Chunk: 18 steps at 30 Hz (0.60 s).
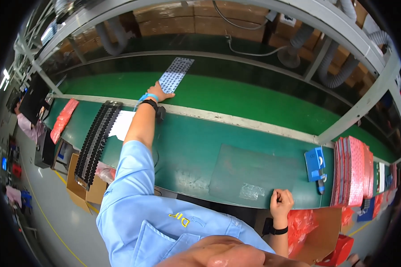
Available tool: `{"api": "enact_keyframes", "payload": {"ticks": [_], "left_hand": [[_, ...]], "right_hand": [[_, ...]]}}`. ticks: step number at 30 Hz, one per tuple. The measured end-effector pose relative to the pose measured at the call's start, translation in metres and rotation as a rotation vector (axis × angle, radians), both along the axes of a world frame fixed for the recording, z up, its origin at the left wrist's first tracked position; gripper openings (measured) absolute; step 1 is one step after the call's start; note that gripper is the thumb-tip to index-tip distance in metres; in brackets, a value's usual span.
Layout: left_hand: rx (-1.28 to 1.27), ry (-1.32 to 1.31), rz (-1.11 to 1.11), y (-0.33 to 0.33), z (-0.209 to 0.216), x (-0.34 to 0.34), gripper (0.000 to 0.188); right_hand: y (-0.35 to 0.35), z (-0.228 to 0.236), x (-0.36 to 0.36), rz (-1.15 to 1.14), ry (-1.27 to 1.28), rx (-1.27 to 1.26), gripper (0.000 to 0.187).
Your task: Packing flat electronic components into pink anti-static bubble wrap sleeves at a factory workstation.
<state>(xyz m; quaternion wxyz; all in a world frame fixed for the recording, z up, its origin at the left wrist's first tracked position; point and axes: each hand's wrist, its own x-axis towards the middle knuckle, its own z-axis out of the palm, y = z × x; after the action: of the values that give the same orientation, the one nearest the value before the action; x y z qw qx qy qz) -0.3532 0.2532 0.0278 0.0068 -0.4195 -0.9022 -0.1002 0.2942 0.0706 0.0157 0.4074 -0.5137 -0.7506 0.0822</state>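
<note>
The person's right hand curls into a loose fist at the near edge of the green workbench, near a clear plastic piece. Beyond the pale rail, the left hand touches the near end of a patterned panel on a green belt; whether it grips cannot be told. Brown cartons stand behind.

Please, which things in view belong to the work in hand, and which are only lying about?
Probably in the work:
patterned panel, left hand at its near end
green surface under it

Probably lying about, no hand on them:
clear plastic, near the right hand
blue holder
black rack
red bag, far left
</note>
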Motion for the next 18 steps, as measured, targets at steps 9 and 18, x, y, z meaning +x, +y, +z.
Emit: {"api": "enact_keyframes", "payload": {"ticks": [9, 18], "left_hand": [[0.324, -0.67, -0.157, -0.08, 0.065, 0.064, 0.094], [0.461, -0.679, -0.809, -0.264, 0.076, 0.335, 0.087]], "right_hand": [[0.004, 0.018, -0.014, 0.016, -0.033, -0.023, 0.008], [-0.019, 0.054, -0.088, 0.609, 1.056, -0.961, 0.067]]}}
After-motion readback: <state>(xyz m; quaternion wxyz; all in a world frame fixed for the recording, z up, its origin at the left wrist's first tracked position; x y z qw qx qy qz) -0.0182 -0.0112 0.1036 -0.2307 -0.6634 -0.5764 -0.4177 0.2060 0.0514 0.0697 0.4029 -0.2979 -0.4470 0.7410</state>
